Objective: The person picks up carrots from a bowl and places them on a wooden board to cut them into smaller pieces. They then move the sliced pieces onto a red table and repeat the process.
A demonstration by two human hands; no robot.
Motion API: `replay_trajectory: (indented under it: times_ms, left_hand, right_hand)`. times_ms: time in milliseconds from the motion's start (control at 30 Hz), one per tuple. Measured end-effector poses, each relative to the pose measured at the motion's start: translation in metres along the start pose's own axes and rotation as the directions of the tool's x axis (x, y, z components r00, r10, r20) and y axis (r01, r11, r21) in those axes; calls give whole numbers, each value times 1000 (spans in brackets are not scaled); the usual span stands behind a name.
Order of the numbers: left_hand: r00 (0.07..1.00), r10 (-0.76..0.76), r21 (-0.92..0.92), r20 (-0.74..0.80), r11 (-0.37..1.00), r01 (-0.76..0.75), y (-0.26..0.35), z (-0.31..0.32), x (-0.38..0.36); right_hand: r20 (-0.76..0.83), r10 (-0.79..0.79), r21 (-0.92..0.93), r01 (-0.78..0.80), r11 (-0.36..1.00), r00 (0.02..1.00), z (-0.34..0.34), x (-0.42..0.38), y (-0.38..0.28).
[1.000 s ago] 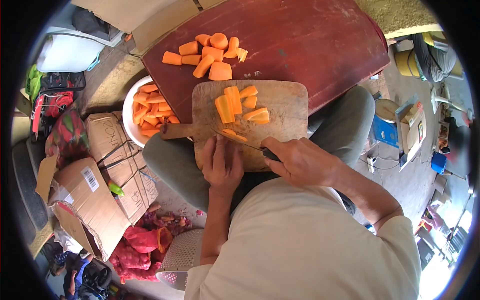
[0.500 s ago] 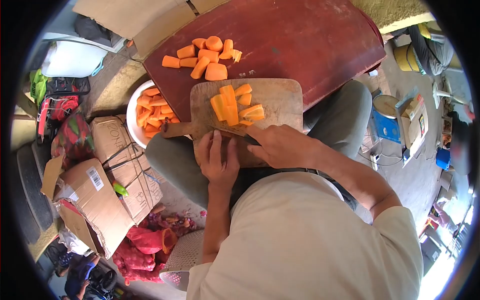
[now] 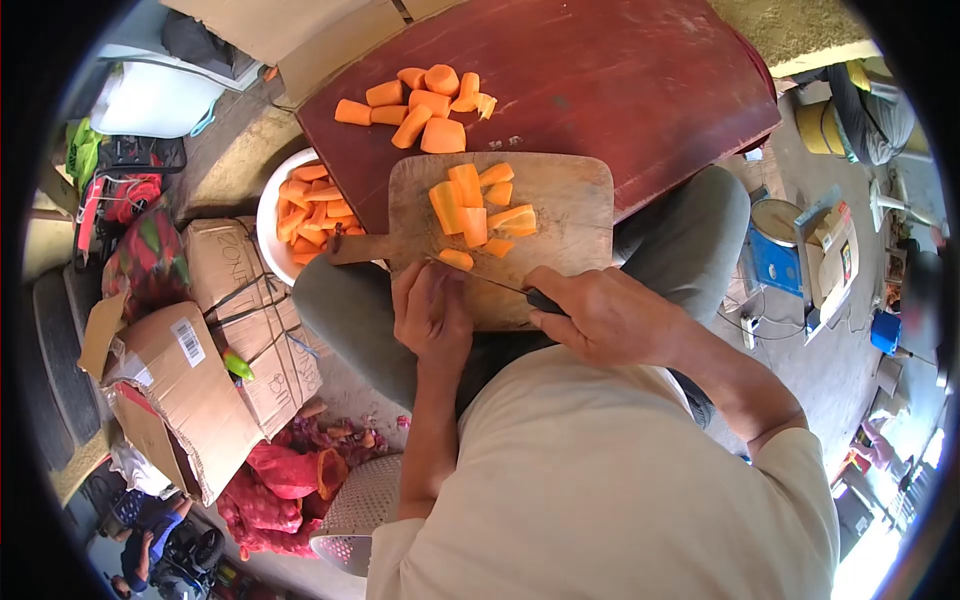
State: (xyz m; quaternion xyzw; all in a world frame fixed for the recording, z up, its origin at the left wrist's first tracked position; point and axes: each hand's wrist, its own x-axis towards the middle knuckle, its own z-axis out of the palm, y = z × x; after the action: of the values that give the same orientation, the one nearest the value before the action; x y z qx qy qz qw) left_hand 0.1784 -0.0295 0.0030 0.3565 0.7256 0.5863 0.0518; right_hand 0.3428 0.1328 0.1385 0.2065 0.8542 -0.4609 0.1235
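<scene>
My right hand is closed round the black handle of a kitchen knife, its blade pointing left across the wooden cutting board. Close to the blade's tip, my left hand rests at the board's near left part with its fingers curled in; anything under them is hidden. A small carrot piece lies just beyond the blade, by the left fingertips. Further up the board are several cut carrot pieces, some of them long slabs. The board sits across my lap, against the dark red table.
Several peeled carrot chunks lie on the red table. Left of the board stands a white bowl of cut carrots. Cardboard boxes, red net sacks and a perforated basket are on the floor at left.
The knife and right hand have drawn back toward me and a little right. A small carrot piece now shows beside the blade. The left fingers have curled in more.
</scene>
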Motion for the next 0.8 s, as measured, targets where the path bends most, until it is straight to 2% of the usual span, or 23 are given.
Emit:
replay_trajectory:
  times_ms: [133, 333, 433, 533, 633, 733, 800]
  left_hand:
    - [999, 35, 23, 1, 999, -35, -5, 1, -1]
    - [1000, 5, 25, -7, 1000, -5, -7, 2, 0]
    - [1000, 3, 73, 21, 997, -4, -1, -1, 2]
    - [999, 33, 117, 17, 993, -35, 7, -3, 6]
    - [1000, 17, 66, 12, 998, -17, 7, -3, 8]
    - [995, 94, 89, 20, 991, -96, 6, -2, 9]
    - [996, 86, 78, 10, 993, -86, 3, -1, 8]
  right_hand:
    - [16, 4, -18, -4, 1000, 1000, -4, 1, -2]
    - [80, 15, -50, -11, 999, 997, -9, 9, -4]
    - [65, 29, -4, -29, 1000, 997, -11, 11, -7]
    - [86, 46, -61, -41, 997, 995, -13, 13, -15]
    - [114, 68, -88, -58, 994, 991, -14, 16, -17]
    - [134, 84, -111, -70, 991, 987, -15, 21, -19]
    - [154, 122, -99, -107, 989, 981, -19, 23, -22]
